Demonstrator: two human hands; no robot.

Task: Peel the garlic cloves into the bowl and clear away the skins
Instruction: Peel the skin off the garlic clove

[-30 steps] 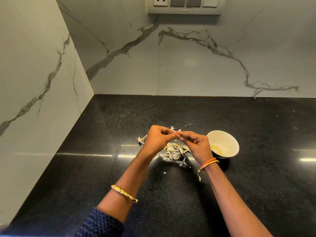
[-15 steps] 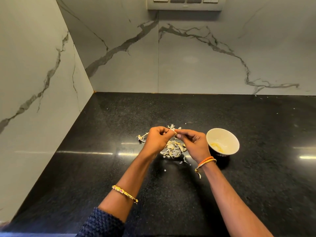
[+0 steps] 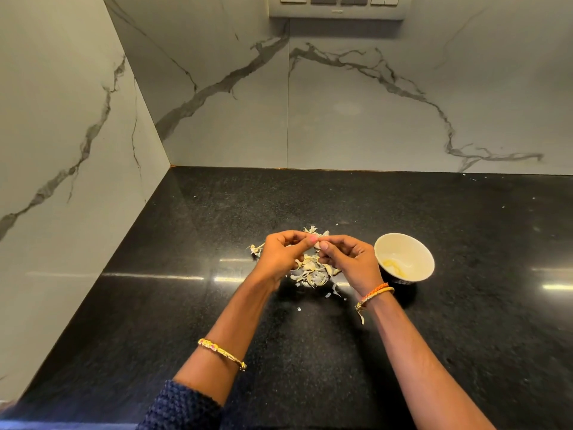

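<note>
Garlic clove (image 3: 319,242), small and largely hidden, pinched between the fingertips of the left hand (image 3: 283,254) and right hand (image 3: 352,262), both curled closed on it above the black tabletop (image 3: 192,305). Loose skins (image 3: 311,273) lie heaped directly beneath the hands; a stray piece (image 3: 255,249) sits just left of them. White bowl (image 3: 426,259), just right of the right hand, holds pale peeled garlic. Step in hand, by judgement: stripping skin from one clove. Next move calls for dropping the bared clove into the bowl; gathering the skins remains.
</note>
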